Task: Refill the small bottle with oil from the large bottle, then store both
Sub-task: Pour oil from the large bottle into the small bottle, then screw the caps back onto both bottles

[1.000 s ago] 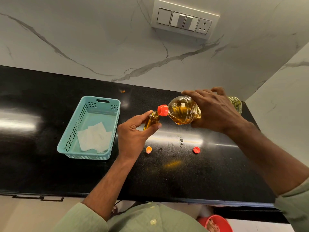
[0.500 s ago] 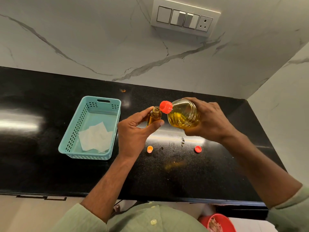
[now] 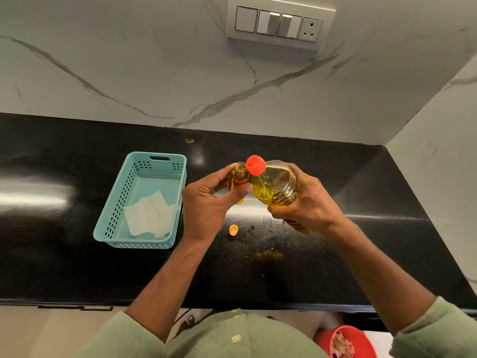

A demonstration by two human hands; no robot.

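My left hand grips the small amber bottle above the black counter; it stands upright, its mouth uncapped, and holds golden oil. My right hand grips the large clear bottle of yellow oil, its body tipped toward me and its red-orange top raised beside the small bottle's mouth. The two bottles touch or nearly touch. A small orange cap lies on the counter below my left hand. The red cap seen earlier is hidden behind my right hand.
A teal plastic basket with white paper in it stands on the counter to the left. A marble wall with a switch panel rises behind. A red bucket sits on the floor at lower right.
The large bottle swung up from lying sideways over the small bottle to nearly upright, its base coming toward me. The small bottle went from tilted to upright.
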